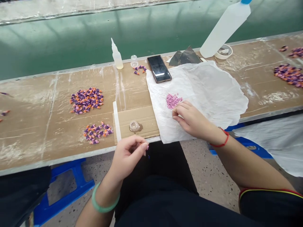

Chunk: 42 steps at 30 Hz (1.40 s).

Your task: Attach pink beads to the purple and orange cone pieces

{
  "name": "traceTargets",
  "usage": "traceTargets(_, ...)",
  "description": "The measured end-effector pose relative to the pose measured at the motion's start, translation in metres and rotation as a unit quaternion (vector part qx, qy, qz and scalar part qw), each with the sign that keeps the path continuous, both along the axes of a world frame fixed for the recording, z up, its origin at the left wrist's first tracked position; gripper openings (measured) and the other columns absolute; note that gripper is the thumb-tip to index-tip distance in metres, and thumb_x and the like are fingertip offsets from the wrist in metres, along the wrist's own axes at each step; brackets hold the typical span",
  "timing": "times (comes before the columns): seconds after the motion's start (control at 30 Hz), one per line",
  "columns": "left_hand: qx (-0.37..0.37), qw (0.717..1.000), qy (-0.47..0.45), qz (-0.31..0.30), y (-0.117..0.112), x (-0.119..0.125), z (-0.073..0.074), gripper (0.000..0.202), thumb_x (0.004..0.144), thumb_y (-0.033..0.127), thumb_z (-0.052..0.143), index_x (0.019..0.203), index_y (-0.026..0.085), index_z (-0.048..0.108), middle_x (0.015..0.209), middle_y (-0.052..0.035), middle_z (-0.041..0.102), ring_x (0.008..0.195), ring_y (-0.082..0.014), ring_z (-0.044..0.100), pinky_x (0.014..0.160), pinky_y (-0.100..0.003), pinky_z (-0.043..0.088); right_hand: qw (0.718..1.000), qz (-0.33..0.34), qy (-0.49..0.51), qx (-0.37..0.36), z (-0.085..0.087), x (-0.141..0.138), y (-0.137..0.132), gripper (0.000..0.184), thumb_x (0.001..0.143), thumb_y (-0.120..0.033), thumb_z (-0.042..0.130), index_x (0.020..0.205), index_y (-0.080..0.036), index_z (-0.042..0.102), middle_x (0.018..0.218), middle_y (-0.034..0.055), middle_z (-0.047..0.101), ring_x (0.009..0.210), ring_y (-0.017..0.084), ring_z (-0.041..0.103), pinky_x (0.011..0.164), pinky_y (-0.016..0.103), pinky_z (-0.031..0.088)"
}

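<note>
1. Two bare hands (pixel 159 135) work at the near edge of a cardboard-topped bench (pixel 47 138), one over the sheet and one just off the edge.
2. Left hand (pixel 127 156): held up off the bench, fingers drawn together in a closed pinch. A speck of pink (pixel 147 147) shows at the fingertips, too small to identify. A tight pinch suits something this fine.
3. Right hand (pixel 191 119): loosely curled, palm down, resting on a crumpled white tissue sheet (pixel 213 94). It grips nothing visible. Fingertips lie just beside a small heap of pink granules (pixel 173 101), and this close, low hand position seems well suited to fine work without scattering the heap.
4. Heap sits on the sheet, near the middle of its left half, compact and within easy reach.
5. Near the sheet: a black smartphone (pixel 159 68) lies at its far edge, and a clear blob (pixel 134 126) sits on a cardboard piece (pixel 137 119) to its left.
6. Farther left, two clusters of purple-and-orange pieces (pixel 86 100) lie on the bench. Another cluster (pixel 289 75) lies far right. A small glue bottle (pixel 116 56) stands upright on the far side.
</note>
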<state>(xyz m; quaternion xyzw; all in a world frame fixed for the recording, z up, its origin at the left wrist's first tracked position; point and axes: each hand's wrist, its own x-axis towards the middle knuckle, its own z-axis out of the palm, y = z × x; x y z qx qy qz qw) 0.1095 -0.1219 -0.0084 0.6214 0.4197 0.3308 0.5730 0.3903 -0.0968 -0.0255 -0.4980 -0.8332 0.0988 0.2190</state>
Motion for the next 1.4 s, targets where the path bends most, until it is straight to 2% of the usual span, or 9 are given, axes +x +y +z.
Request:
traceTargets(0.13, 0.026, 0.999, 0.013, -0.026, 0.009, 0.028, 0.004, 0.018, 0.088, 0.025, 0.062, 0.074, 0.015, 0.066, 0.058, -0.0008, 0.06, 0.051, -0.0103, 0.052, 0.048, -0.02, 0.04, 0.993, 0.092, 0.056, 0.04, 0.024, -0.028, -0.019, 0.018, 0.097, -0.007, 0.046, 0.087, -0.022, 0.045, 0.086, 0.0061, 0.057, 0.082, 0.023, 0.048, 0.075, 0.039, 0.044)
traceTargets(0.27, 0.062, 0.997, 0.021, -0.043, 0.012, 0.04, 0.001, 0.016, 0.09, 0.023, 0.059, 0.08, 0.014, 0.068, 0.061, -0.001, 0.061, 0.053, -0.0106, 0.051, 0.05, -0.022, 0.039, 0.989, 0.126, 0.069, 0.048, 0.035, -0.046, -0.029, 0.019, 0.097, -0.005, 0.044, 0.089, -0.022, 0.046, 0.085, 0.0062, 0.057, 0.081, 0.022, 0.048, 0.072, 0.037, 0.046)
traceTargets(0.6, 0.13, 0.987, 0.056, -0.08, 0.012, 0.035, 0.0, 0.021, 0.092, 0.022, 0.053, 0.081, 0.015, 0.069, 0.065, -0.0025, 0.065, 0.056, -0.0118, 0.052, 0.054, -0.023, 0.039, 0.991, 0.121, 0.025, 0.052, 0.034, -0.053, -0.035, 0.021, 0.088, 0.001, 0.045, 0.087, -0.02, 0.048, 0.085, 0.009, 0.058, 0.08, 0.024, 0.047, 0.069, 0.039, 0.048)
traceTargets(0.77, 0.125, 0.989, 0.05, -0.064, 0.01, 0.036, -0.004, 0.018, 0.086, 0.02, 0.054, 0.073, 0.015, 0.066, 0.055, 0.0024, 0.053, 0.048, -0.0083, 0.04, 0.048, -0.022, 0.032, 0.991, 0.114, 0.054, 0.048, 0.031, -0.055, -0.038, 0.02, 0.092, -0.001, 0.045, 0.085, -0.02, 0.048, 0.082, 0.0082, 0.059, 0.078, 0.023, 0.048, 0.068, 0.037, 0.047)
traceTargets(0.9, 0.117, 0.992, 0.032, -0.038, 0.008, 0.036, -0.004, 0.016, 0.083, 0.02, 0.055, 0.068, 0.016, 0.061, 0.055, 0.0031, 0.05, 0.047, -0.0075, 0.038, 0.046, -0.021, 0.029, 0.989, 0.098, 0.109, 0.019, 0.035, -0.054, -0.039, 0.015, 0.096, -0.008, 0.05, 0.089, -0.021, 0.05, 0.081, 0.005, 0.061, 0.077, 0.021, 0.051, 0.069, 0.036, 0.047)
traceTargets(1.1, 0.143, 0.988, 0.041, -0.027, 0.006, 0.037, -0.003, 0.014, 0.082, 0.018, 0.056, 0.069, 0.017, 0.061, 0.053, 0.0042, 0.047, 0.047, -0.0076, 0.036, 0.048, -0.022, 0.031, 0.989, 0.102, 0.102, 0.016, 0.037, -0.053, -0.038, 0.017, 0.094, -0.009, 0.052, 0.083, -0.021, 0.055, 0.074, 0.0034, 0.064, 0.072, 0.019, 0.052, 0.065, 0.033, 0.046)
traceTargets(1.2, 0.118, 0.992, 0.032, -0.041, 0.007, 0.036, -0.002, 0.015, 0.085, 0.021, 0.057, 0.072, 0.016, 0.063, 0.054, 0.0029, 0.051, 0.048, -0.0087, 0.041, 0.048, -0.023, 0.033, 0.989, 0.108, 0.088, 0.054, 0.036, -0.053, -0.036, 0.019, 0.093, -0.007, 0.052, 0.079, -0.021, 0.056, 0.071, 0.003, 0.064, 0.069, 0.018, 0.052, 0.063, 0.032, 0.046)
traceTargets(1.3, 0.035, 0.997, 0.0, -0.071, 0.009, 0.034, 0.001, 0.021, 0.089, 0.027, 0.057, 0.072, 0.016, 0.062, 0.058, -0.0006, 0.059, 0.052, -0.011, 0.05, 0.051, -0.022, 0.039, 0.985, 0.129, 0.04, 0.109, 0.036, -0.052, -0.035, 0.023, 0.097, -0.01, 0.05, 0.079, -0.021, 0.059, 0.073, 0.0043, 0.065, 0.07, 0.019, 0.053, 0.064, 0.033, 0.047)
traceTargets(1.4, -0.038, 0.995, -0.031, -0.083, 0.011, 0.033, 0.004, 0.025, 0.089, 0.031, 0.059, 0.069, 0.016, 0.058, 0.058, -0.0011, 0.059, 0.054, -0.0116, 0.054, 0.053, -0.022, 0.043, 0.971, 0.156, -0.036, 0.178, 0.038, -0.05, -0.034, 0.028, 0.101, -0.013, 0.048, 0.079, -0.02, 0.062, 0.078, 0.0052, 0.068, 0.073, 0.019, 0.055, 0.067, 0.034, 0.047)
